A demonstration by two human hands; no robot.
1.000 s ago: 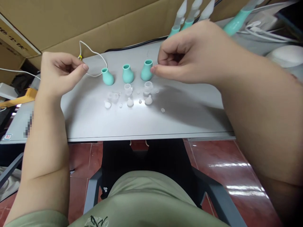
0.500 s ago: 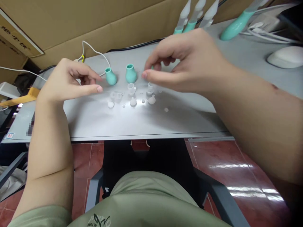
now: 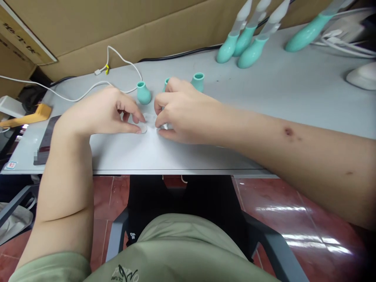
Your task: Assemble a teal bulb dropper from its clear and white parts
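My left hand (image 3: 113, 113) rests low over the grey desk, thumb and forefinger closed about the edges of a small translucent white disc-shaped piece (image 3: 143, 128). Close beside it, my right hand (image 3: 183, 113) reaches down with curled fingers over small clear parts; its fingertips partly hide what they touch. Between the hands lies a clear plastic piece (image 3: 150, 118). Behind them stand open-necked turquoise bulbs: one by the left hand (image 3: 143, 93), one mostly hidden behind the right hand (image 3: 166, 83), and another past its knuckles (image 3: 198, 81).
Three turquoise bulbs with clear necks and white pointed tips (image 3: 254, 53) stand at the back, and a similar one (image 3: 308, 33) lies farther right. A white mouse (image 3: 362, 74) is at the right edge. A white cable (image 3: 123, 60) and a yellow-orange object (image 3: 41, 113) lie left.
My right hand has moved left and down to the small parts, uncovering a third open turquoise bulb. My left hand has shifted right and down onto the white disc-shaped piece.
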